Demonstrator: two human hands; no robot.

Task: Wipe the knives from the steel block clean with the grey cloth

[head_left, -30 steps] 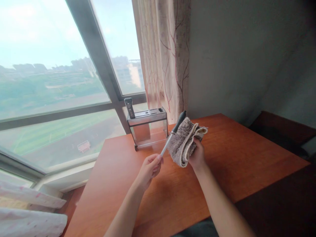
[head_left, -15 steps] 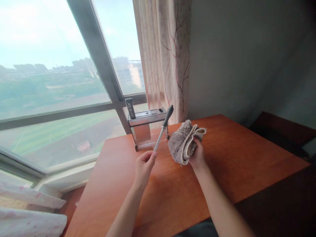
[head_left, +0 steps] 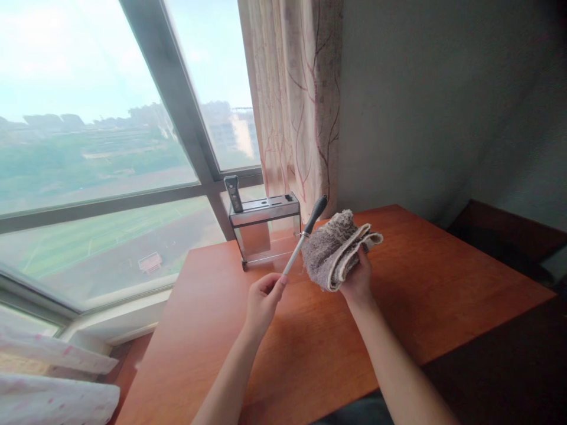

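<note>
My left hand (head_left: 267,296) pinches the metal rod of a honing steel (head_left: 295,255) near its lower end. The steel tilts up and to the right, its dark handle at the top. A folded grey-brown towel (head_left: 330,251) with pale edges is gripped in my right hand (head_left: 358,276), just right of the steel. Whether the towel touches the handle or rod I cannot tell. Behind them a knife block (head_left: 266,221) with clear sides stands on the table, and one dark-handled tool (head_left: 233,193) sticks up from its left slot.
The wooden table (head_left: 425,277) spreads beneath both hands. Tall windows (head_left: 101,147) run along the left, with a patterned curtain (head_left: 296,100) at the back. A grey wall (head_left: 420,106) rises on the right, near a dark piece of furniture (head_left: 509,233).
The honing steel has tilted further right, and my left hand has shifted slightly right with it. My right hand and the towel have moved a little to the right and up.
</note>
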